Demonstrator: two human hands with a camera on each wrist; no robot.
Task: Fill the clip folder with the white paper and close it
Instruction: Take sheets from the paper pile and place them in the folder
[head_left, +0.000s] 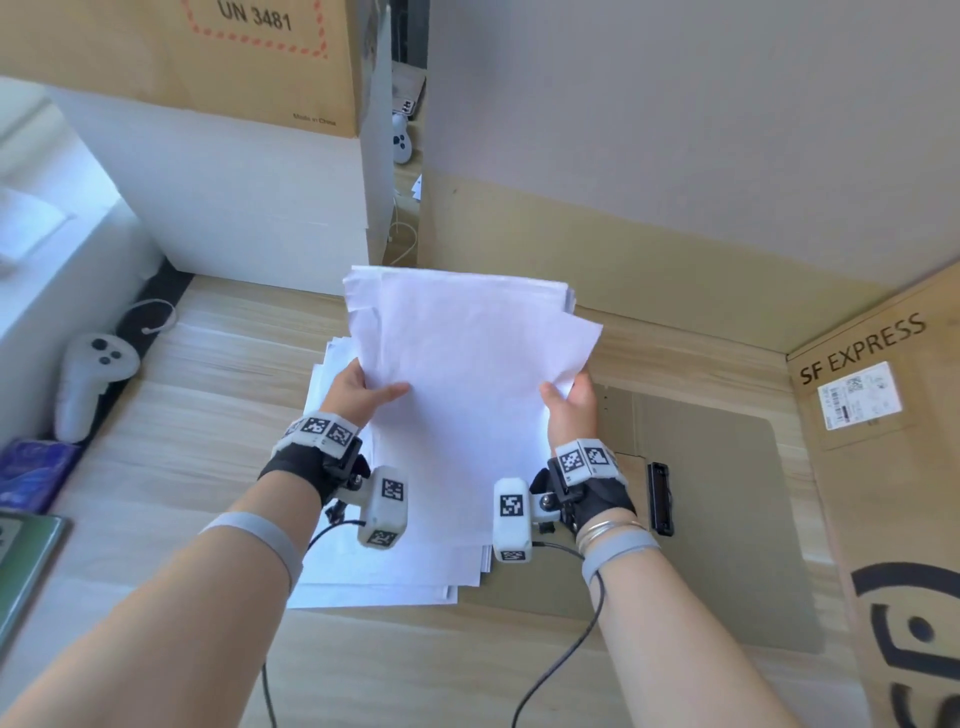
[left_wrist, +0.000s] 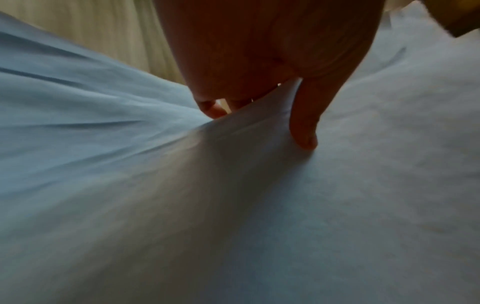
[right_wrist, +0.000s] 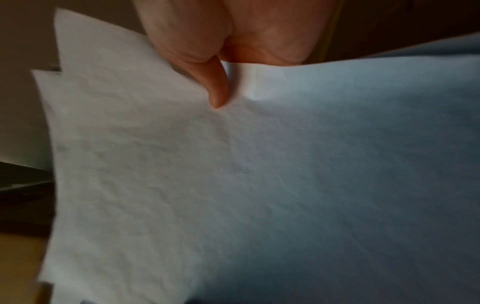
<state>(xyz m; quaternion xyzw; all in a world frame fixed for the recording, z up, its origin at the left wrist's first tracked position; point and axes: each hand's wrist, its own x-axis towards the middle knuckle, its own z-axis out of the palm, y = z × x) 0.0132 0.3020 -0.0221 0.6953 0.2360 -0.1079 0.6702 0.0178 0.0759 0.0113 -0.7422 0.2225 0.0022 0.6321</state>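
**I hold the paper in both hands**

I have a stack of white paper (head_left: 467, 364) up in the air in front of me, above the wooden table (head_left: 171, 415). My left hand (head_left: 363, 392) holds the left side of the stack. My thumb lies flat on top of the top sheet and my fingers go under it, so the paper is pinched between them. My right hand (head_left: 569, 405) holds the right side the same way, thumb on top and fingers hidden behind the sheets. The paper sits between my two hands and sticks up and away from me.

The sheets are not lined up. Some corners poke out at the top and on the right. From my right wrist I see the thumb (right_wrist: 218, 90) pressing into the wrinkled sheet (right_wrist: 233, 185), with other sheet edges fanned out on the left. From my left wrist I see my thumb (left_wrist: 303, 119) on the sheet (left_wrist: 259, 205), and the paper bends there.

More white sheets (head_left: 374, 587) lie flat on the table under my hands. The brown clip folder (head_left: 727, 519) lies open and flat on the table, just to the right of my right hand. Its black clip (head_left: 660, 499) is near my right wrist. A white controller (head_left: 88, 384) lies far off to the left.
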